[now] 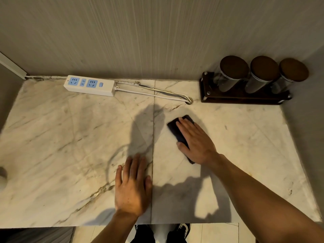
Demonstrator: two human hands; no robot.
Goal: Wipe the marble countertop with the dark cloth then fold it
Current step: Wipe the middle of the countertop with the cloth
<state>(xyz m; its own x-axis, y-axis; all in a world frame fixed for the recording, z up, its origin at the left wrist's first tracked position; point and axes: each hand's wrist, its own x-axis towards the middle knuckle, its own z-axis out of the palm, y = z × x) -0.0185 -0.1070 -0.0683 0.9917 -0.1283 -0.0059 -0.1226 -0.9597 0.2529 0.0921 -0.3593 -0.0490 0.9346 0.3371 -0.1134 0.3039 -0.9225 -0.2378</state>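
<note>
The dark cloth (176, 129) lies folded small on the marble countertop (70, 137), right of the centre seam. My right hand (196, 142) presses flat on top of it, fingers spread and pointing up-left, covering most of the cloth. A dark corner of the cloth pokes out under my wrist. My left hand (132, 186) rests flat on the bare marble near the front edge, just left of the seam, holding nothing.
A white power strip (89, 85) with its cable lies at the back by the wall. A dark wooden rack (242, 97) with three lidded glass jars stands at the back right. A pale rounded object (2, 178) sits at the left edge. The counter's front edge runs along the bottom.
</note>
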